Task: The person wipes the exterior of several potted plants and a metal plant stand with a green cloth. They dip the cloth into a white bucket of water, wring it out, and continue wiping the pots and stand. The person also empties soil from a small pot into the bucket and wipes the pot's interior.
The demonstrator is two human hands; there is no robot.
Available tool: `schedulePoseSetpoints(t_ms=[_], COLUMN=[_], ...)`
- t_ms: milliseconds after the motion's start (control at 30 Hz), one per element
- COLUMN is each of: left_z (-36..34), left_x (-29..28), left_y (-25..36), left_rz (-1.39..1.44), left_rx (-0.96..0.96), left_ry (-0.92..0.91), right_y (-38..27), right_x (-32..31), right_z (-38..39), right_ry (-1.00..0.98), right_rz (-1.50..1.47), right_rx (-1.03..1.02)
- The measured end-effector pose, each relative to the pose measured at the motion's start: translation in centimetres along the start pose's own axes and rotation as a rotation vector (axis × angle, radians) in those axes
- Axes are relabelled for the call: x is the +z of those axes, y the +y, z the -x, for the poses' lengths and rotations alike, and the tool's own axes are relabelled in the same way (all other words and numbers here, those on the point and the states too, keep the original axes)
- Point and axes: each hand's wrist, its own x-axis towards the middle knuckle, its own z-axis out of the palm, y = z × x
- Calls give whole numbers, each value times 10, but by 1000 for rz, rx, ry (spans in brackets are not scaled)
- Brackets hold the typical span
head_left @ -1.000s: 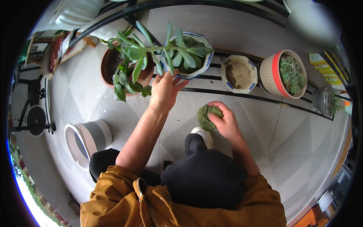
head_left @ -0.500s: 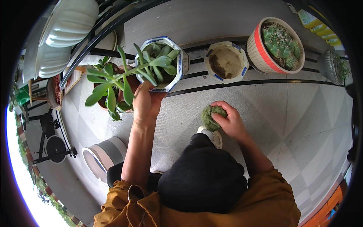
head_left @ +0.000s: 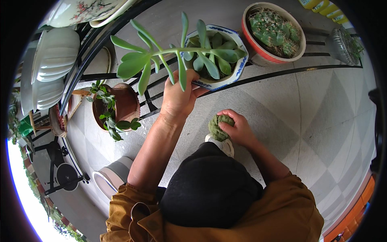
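Note:
My left hand (head_left: 179,94) grips the near rim side of an octagonal white-and-blue flowerpot (head_left: 241,64), fingers partly hidden under it. In the pot grows a succulent (head_left: 135,63) with thick green leaves, its long stem leaning left over my wrist. The pot is at the black rack, left of a cactus pot; whether it rests on anything beneath cannot be seen. Lower right, my right hand (head_left: 236,127) is closed round a crumpled green cloth (head_left: 219,127), held above my white shoe (head_left: 221,146).
A cactus (head_left: 274,30) stands in a red-banded pot (head_left: 262,56) on the black rack (head_left: 282,73). Beyond it is a grey pot (head_left: 342,46). At left are a brown clay pot (head_left: 128,103), fluted white pots (head_left: 58,54) and a grey-white bin (head_left: 115,173) on the tiled floor.
My left hand has moved the potted succulent rightward along the rack, close to the cactus pot. The octagonal saucer seen there before is now out of sight. My right hand still holds the cloth.

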Motion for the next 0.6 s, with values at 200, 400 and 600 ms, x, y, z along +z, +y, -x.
schedulePoseSetpoints(t_ms=[200,400,600], left_z=[-7,2,50], left_x=[8,12,-58], left_y=[-6,-10,-20], left_rz=[-73,-52,112], left_rx=[-7,5,181], left_ry=[6,74,280], right_y=[0,-16,-51], right_x=[-6,3,49], right_z=[0,-7,-35], right_ry=[-5,-133,-112], right_rz=[-60,-44,235], right_rx=[-31,-116,-338])
